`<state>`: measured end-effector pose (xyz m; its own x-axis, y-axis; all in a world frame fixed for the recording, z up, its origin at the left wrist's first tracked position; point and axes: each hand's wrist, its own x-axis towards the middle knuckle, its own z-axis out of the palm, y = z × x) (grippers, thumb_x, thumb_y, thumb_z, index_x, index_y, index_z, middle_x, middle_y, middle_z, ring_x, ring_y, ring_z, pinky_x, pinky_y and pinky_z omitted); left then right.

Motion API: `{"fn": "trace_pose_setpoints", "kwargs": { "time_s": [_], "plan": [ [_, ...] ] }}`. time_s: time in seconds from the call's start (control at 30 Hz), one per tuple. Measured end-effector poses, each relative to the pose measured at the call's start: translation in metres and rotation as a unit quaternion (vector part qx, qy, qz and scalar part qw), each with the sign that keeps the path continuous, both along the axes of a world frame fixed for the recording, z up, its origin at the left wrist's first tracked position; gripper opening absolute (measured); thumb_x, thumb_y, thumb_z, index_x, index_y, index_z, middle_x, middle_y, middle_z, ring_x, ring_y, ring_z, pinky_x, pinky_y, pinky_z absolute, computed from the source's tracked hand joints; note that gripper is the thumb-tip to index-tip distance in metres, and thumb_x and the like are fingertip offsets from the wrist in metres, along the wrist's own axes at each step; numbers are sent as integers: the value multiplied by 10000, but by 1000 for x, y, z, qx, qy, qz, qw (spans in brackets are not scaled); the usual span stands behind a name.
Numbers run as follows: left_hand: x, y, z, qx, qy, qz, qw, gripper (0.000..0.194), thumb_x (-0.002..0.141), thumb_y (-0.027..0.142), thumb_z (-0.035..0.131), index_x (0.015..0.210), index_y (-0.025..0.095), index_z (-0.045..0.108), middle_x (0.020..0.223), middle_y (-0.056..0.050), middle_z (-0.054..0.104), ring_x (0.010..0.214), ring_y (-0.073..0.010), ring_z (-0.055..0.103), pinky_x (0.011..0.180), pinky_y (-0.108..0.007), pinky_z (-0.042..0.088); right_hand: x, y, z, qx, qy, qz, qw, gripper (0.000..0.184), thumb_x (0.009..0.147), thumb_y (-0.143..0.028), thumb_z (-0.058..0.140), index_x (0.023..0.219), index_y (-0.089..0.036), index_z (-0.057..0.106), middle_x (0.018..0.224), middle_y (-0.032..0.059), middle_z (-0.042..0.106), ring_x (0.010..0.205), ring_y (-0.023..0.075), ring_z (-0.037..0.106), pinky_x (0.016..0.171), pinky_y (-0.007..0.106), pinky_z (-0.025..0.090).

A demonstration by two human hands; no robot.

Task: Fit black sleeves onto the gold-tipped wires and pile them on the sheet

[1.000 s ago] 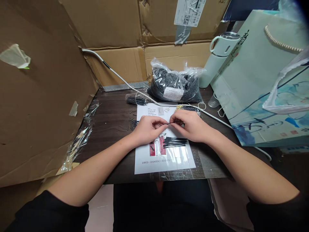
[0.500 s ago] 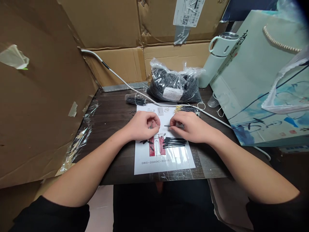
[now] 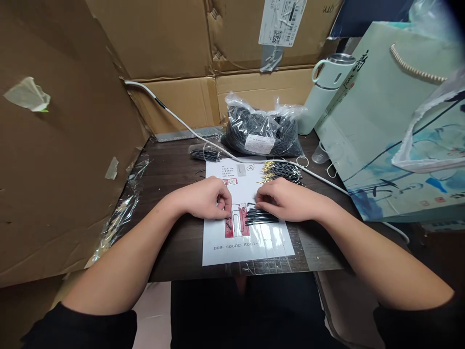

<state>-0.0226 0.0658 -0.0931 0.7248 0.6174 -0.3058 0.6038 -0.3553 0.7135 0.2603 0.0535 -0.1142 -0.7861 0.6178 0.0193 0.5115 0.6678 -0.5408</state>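
Note:
My left hand (image 3: 209, 198) rests over the left side of the printed sheet (image 3: 250, 254), its fingers curled and thumb close to the index finger. Just below those fingertips lie a few short black tube pieces (image 3: 228, 224) on the red printed picture. Whatever the left fingers hold is hidden. Opposite, my right hand (image 3: 286, 198) pinches a thin black wire, whose end (image 3: 250, 204) sticks out leftward from the fingertips. Directly beneath it is a row of black wires (image 3: 262, 217) lying side by side. Behind the right hand lies a bundle of black wires with gold ends (image 3: 283, 170).
At the back sit a clear bag of black pieces (image 3: 259, 128), a smaller wire bundle in plastic (image 3: 204, 153) and a pale green flask (image 3: 325, 92). A white cable (image 3: 181, 125) crosses the table. A paper bag (image 3: 381, 135) stands right; cardboard walls (image 3: 69, 160) enclose the left and back.
My hands were together on the thin black wire, then parted. My left hand has moved left and down toward the short tube pieces; my right hand has lowered toward the wire row.

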Motion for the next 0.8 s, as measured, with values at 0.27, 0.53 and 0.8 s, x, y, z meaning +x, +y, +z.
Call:
{"fn": "trace_pose_setpoints", "kwargs": {
  "time_s": [0.27,0.53,0.8],
  "plan": [
    [0,-3,-1,6,45,4,999,118,681,163,726,734,200,825,608,14,691,524,-103,545,514,-215,373,-1,-1,3,-16,1,23,1000,183,1002,-171,640,831,-194,702,746,17,699,654,155,559,676,309,395],
    [6,-3,-9,-3,-62,56,997,116,736,156,721,818,155,804,633,2,675,559,-83,537,544,-191,406,16,14,-2,142,-85,-132,977,94,945,-216,707,864,-178,676,860,92,705,746,227,606,675,354,381],
    [25,-6,-25,-24,-162,177,970,99,782,184,771,860,123,764,702,-11,693,606,-69,587,575,-164,473,14,15,0,131,-168,-149,966,124,1018,-203,610,930,-175,691,997,112,723,865,254,661,716,363,395]
  ]
}}
